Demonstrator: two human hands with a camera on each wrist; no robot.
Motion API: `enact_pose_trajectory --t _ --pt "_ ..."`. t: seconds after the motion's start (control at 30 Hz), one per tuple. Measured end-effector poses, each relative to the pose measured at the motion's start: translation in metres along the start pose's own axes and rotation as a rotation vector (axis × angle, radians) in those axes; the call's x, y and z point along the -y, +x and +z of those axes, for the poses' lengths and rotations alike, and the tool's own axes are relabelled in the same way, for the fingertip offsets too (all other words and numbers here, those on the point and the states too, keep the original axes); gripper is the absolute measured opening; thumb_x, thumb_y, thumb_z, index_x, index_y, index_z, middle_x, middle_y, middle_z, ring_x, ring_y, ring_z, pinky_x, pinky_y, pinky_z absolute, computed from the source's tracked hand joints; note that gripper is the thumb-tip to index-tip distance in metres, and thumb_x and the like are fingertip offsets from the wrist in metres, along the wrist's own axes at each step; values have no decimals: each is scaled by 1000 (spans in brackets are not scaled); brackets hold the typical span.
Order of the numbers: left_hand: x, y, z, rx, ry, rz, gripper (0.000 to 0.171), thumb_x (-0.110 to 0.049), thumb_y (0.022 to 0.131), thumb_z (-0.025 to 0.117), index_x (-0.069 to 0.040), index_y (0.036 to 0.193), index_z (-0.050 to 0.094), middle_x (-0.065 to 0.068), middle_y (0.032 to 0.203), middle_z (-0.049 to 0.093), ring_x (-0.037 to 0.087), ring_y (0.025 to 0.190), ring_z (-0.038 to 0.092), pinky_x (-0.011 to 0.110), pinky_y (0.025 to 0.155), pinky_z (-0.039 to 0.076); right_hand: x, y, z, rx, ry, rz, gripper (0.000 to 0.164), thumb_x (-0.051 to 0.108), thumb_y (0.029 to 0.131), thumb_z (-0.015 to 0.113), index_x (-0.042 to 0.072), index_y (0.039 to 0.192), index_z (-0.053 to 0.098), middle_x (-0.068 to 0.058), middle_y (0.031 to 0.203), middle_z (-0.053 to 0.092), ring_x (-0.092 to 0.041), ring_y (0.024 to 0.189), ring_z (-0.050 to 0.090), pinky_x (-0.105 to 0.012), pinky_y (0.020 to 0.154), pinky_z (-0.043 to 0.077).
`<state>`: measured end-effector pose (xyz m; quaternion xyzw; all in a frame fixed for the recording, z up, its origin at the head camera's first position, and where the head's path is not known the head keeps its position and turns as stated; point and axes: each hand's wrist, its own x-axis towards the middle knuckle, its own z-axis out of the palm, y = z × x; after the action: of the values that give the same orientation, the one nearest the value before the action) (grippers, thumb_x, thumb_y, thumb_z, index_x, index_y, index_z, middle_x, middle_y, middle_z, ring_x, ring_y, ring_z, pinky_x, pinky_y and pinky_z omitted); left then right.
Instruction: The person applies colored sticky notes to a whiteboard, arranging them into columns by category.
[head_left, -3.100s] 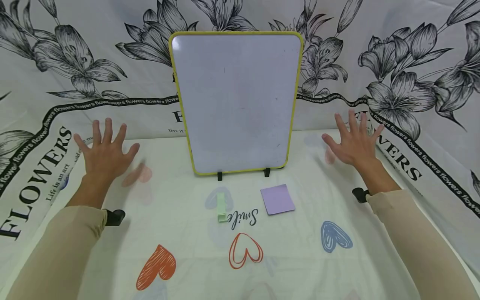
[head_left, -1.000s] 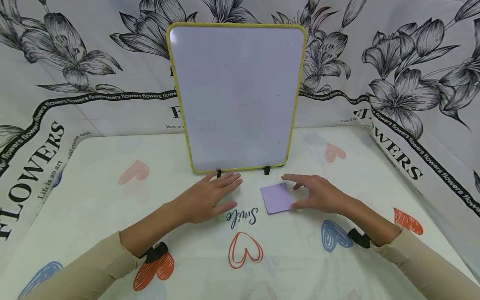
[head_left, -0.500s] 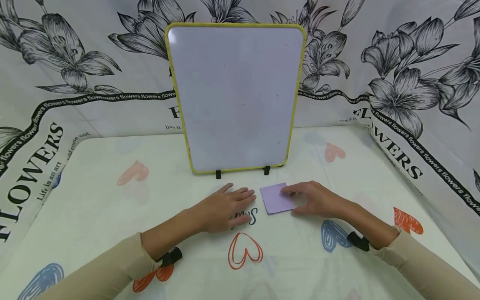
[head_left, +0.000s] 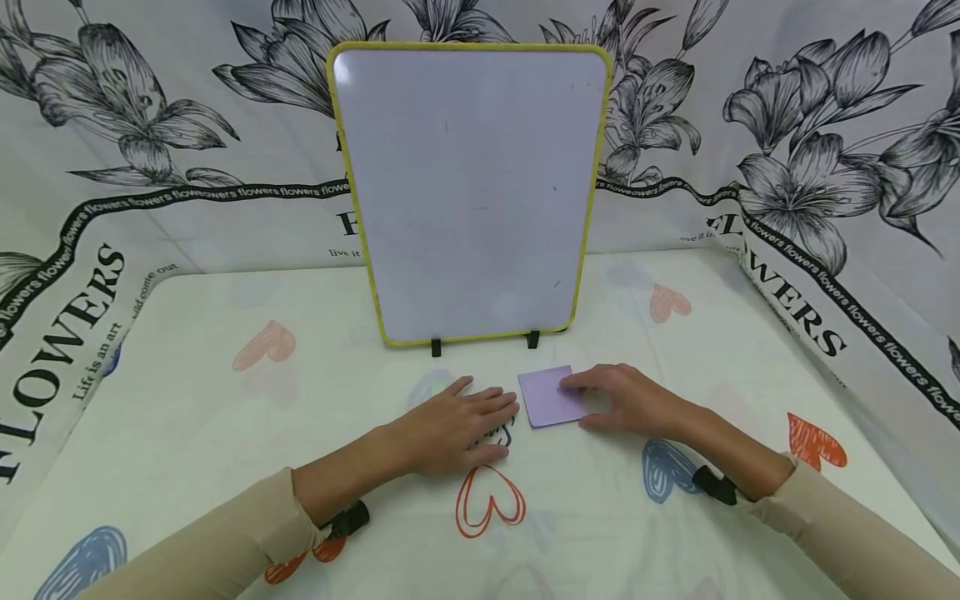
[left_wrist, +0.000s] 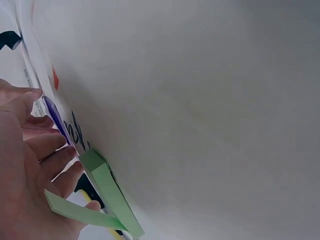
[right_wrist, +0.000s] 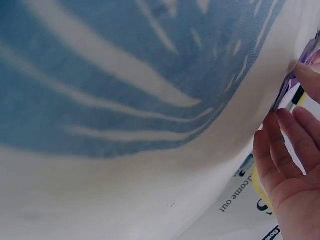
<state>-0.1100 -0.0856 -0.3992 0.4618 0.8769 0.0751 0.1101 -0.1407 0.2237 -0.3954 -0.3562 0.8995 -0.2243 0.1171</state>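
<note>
A square purple sticky note pad point(head_left: 546, 397) lies flat on the table in the head view. My right hand point(head_left: 633, 402) holds its right side, with the index finger over the top and the thumb at the near corner. Purple also shows between thumb and fingers in the right wrist view. To the left, my left hand point(head_left: 459, 427) is spread low over the cloth, fingertips just short of the pad. Under its palm, the left wrist view shows a narrow green sticky note block point(left_wrist: 111, 192) with one strip point(left_wrist: 80, 212) lifted; the head view hides this block.
A yellow-framed whiteboard point(head_left: 472, 200) stands upright behind the hands on small black feet point(head_left: 437, 347). White cloth point(head_left: 600, 517) with printed hearts covers the table. A flower-printed sheet point(head_left: 247, 229) hangs at the back and sides.
Both hands have come inward from the far sides of the table. The left has slid right, towards the purple pad; the right index finger has come down onto it. The pad looks unmoved.
</note>
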Motion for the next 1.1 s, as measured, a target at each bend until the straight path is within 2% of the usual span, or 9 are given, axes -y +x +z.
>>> enact_pose_trajectory --t 0.33,0.53,0.77,0.97,1.1 --pt "0 0 1 -7 -5 14 60 -46 104 43 -13 154 40 2 158 37 21 146 34 57 117 20 0 1 -3 3 33 0 47 17 83 81 4 126 68 -6 120 70 -21 113 66 -43 94 52" --pt "1 2 6 -15 22 24 60 -48 104 42 -15 154 40 -1 159 37 19 146 34 56 117 22 -2 2 -4 12 67 4 40 19 86 78 4 123 71 -5 118 72 -21 113 66 -43 94 52" --pt "0 2 6 5 9 26 60 -48 104 40 -16 155 38 -2 159 35 17 147 31 53 118 20 -1 4 -3 -41 39 -24 28 19 89 75 9 115 75 3 107 74 -15 102 67 -39 88 54" --pt "-1 2 6 11 8 47 59 -47 104 40 -16 154 39 -2 158 37 16 146 32 54 118 19 0 6 -4 -32 68 -34 20 12 91 72 9 110 77 4 105 75 -13 102 69 -38 89 55" --pt "-1 1 6 8 13 52 59 -48 104 40 -16 154 40 -2 157 38 16 146 33 54 118 19 1 7 -3 -59 75 -39 16 12 91 72 11 106 79 5 102 75 -9 97 69 -36 85 56"
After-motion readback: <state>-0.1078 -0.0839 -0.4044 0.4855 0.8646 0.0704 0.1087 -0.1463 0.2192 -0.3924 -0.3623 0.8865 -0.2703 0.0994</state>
